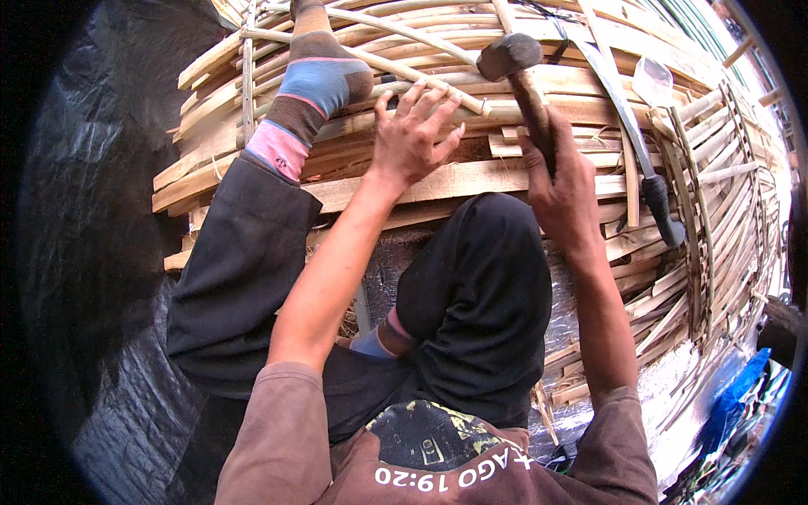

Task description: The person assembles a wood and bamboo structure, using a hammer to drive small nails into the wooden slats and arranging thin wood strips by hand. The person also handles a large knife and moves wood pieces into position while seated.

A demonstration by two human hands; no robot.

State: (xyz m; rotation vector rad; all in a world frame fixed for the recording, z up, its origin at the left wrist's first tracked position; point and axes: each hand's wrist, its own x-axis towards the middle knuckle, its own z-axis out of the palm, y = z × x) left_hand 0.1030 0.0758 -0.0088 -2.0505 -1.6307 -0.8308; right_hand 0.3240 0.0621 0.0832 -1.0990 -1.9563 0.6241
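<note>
Brown tee (276, 438) — black trousers (484, 295), striped socks (313, 82)

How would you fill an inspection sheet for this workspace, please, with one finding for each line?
Surface: piled wooden strips, uneven.
Job's things: hammer with dark head; slim pale stick.
Clutter: long black-handled blade lying on the strips, at right; clear plastic piece.
Grips: left grip over the stick, fingers spread; right grip closed on the hammer's handle.
Cables: nothing seen that is clearly one.
Surroundings: black sheeting at left; blue plastic at lower right.

Machete (637, 141) (black-handled), black sheeting (109, 210), blue plastic (735, 396).
</note>
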